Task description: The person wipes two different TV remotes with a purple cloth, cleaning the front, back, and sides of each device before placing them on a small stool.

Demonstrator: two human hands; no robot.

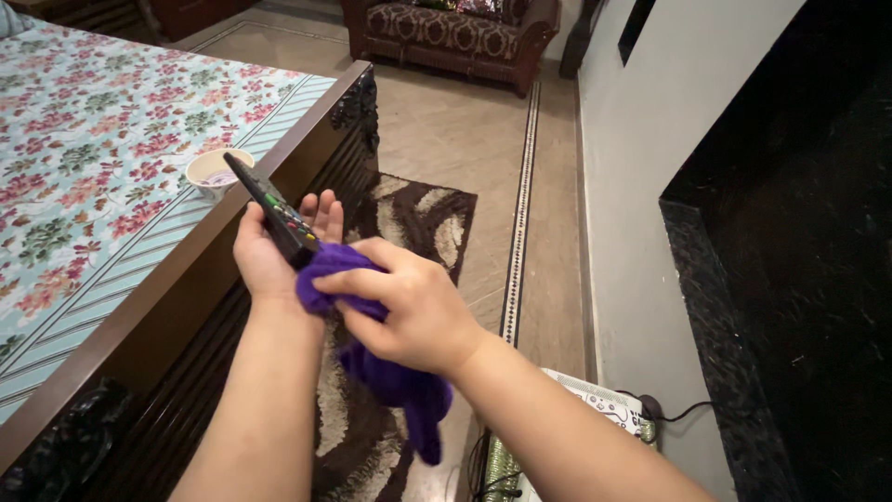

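- A bed [84, 186] with a floral cover in pink and pale blue fills the left, framed by a dark wooden footboard [307, 139].
- A small white bowl [216, 170] sits on the cover near the footboard's edge.
- The left hand [269, 251] holds a black remote control [274, 212] above the footboard, fingers curled behind it; the remote tilts up and to the left.
- The right hand [413, 311] clenches a purple cloth [381, 363] against the remote's lower end; the cloth's tail hangs below the wrist.
- A brown and cream rug [418, 223] lies on the tiled floor beneath.
- A sofa [451, 37] stands at the far wall.
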